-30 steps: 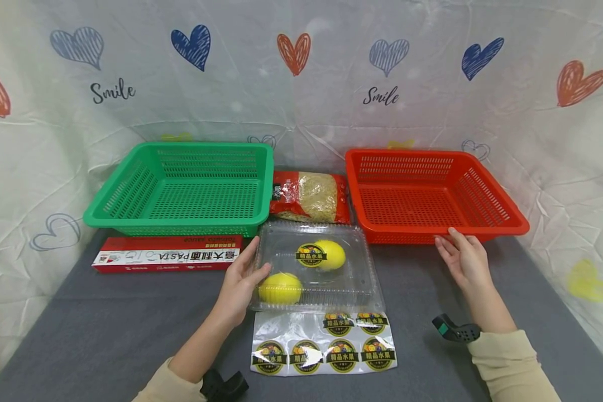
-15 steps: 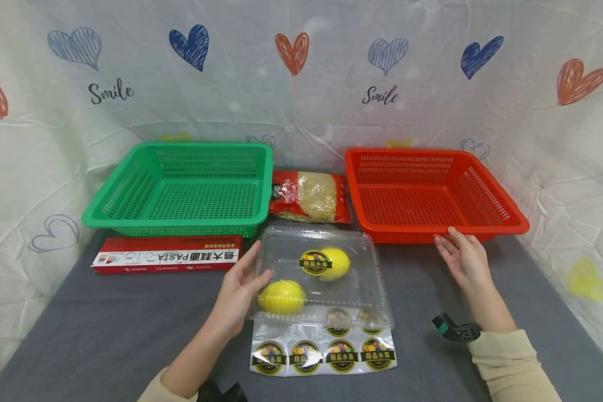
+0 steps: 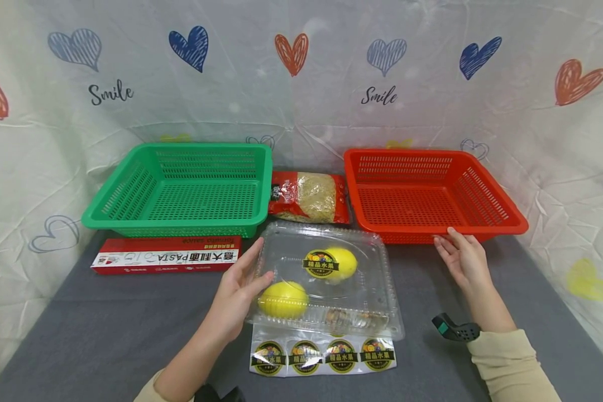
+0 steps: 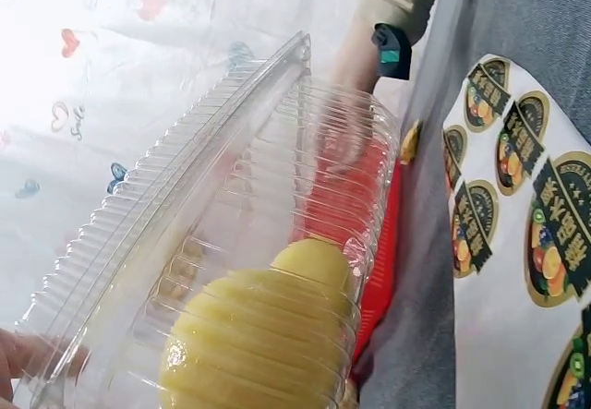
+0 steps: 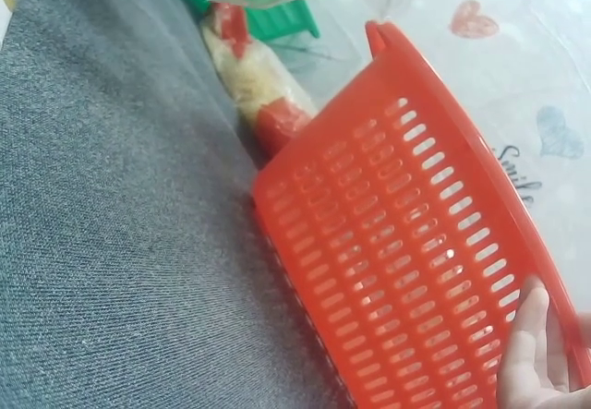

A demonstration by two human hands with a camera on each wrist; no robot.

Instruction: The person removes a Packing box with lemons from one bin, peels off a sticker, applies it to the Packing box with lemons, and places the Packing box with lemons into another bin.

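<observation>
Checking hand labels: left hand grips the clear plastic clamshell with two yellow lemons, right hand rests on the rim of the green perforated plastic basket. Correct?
Not quite. The right hand rests on the rim of the red perforated plastic basket, not the green one; the head view shows it, and the right wrist view confirms. The rest holds: the left hand grips the clear plastic clamshell with two yellow lemons.

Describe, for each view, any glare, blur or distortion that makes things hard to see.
Head view: sharp, with glare on the clear clamshell box. Left wrist view: near lemon soft, background washed out. Right wrist view: red basket fairly sharp, backdrop blurred.
</observation>
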